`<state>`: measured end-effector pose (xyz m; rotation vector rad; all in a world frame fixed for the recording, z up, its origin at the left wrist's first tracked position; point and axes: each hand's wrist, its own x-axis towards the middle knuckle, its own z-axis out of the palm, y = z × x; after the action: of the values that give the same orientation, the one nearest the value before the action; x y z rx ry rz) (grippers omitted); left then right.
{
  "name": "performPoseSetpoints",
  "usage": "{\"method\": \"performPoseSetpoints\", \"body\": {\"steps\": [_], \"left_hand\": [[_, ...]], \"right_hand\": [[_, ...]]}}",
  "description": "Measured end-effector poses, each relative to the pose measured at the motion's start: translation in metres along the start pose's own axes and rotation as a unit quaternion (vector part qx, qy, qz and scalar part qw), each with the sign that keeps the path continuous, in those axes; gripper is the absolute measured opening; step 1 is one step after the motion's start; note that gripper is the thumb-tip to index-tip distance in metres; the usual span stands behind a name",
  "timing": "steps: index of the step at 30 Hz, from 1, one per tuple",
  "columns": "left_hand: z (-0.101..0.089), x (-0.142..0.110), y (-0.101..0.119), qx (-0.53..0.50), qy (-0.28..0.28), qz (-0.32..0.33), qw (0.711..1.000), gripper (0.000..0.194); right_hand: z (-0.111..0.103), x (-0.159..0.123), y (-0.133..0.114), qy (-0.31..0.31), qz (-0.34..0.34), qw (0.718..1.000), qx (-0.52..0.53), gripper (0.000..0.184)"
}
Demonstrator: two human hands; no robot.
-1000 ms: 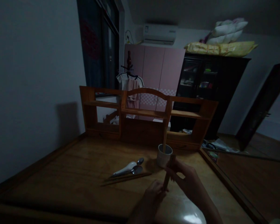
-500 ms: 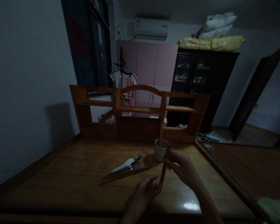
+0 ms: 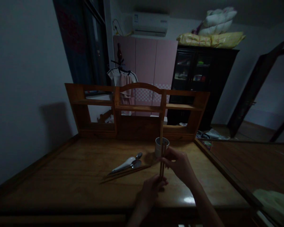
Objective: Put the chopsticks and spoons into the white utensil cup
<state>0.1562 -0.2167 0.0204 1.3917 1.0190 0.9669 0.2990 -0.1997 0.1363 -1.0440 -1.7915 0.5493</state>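
A pair of chopsticks point(image 3: 161, 170) stands nearly upright between my hands. My right hand point(image 3: 178, 162) pinches them around the middle, just in front of a pale cup point(image 3: 158, 150). Closed around their lower ends is my left hand point(image 3: 152, 187), low over the table. More chopsticks point(image 3: 161, 130) stick up out of the cup. To the left, a white spoon point(image 3: 125, 164) and two metal spoons, one nearer point(image 3: 136, 163) and one farther point(image 3: 139, 155), lie close together. Beside them, other chopsticks point(image 3: 125, 175) rest slantwise on the wood.
Everything lies on a wooden desk point(image 3: 68, 176) with a raised shelf unit point(image 3: 139, 108) along its back. A wall point(image 3: 26, 94) borders the left side. Beyond stand a pink wardrobe point(image 3: 145, 60) and a dark cabinet point(image 3: 203, 78). Pale cloth point(image 3: 274, 201) shows at lower right.
The chopsticks in my right hand have gone from slanted to nearly upright. My left hand has risen slightly and closed on their lower ends. The whole view has shifted a little.
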Motion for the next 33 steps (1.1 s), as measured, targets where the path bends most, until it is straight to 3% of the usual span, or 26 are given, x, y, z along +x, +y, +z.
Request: {"method": "performPoseSetpoints", "body": {"steps": [10, 17, 23, 33], "left_hand": [[0.001, 0.007, -0.023, -0.022, -0.002, 0.066, 0.998, 0.039], [0.002, 0.004, -0.016, -0.023, -0.004, 0.075, 0.997, 0.035], [0.003, 0.007, -0.023, -0.05, -0.016, 0.071, 0.996, 0.033], [0.001, 0.005, -0.017, -0.029, -0.005, 0.061, 0.998, 0.026]], "right_hand": [[-0.006, -0.001, -0.006, -0.036, 0.002, 0.999, 0.023, 0.015], [-0.01, -0.004, -0.003, -0.061, -0.014, 0.998, 0.002, 0.014], [-0.009, -0.005, 0.0, -0.07, -0.035, 0.997, 0.004, 0.013], [-0.013, -0.004, -0.01, -0.117, -0.028, 0.992, 0.03, 0.008]]}}
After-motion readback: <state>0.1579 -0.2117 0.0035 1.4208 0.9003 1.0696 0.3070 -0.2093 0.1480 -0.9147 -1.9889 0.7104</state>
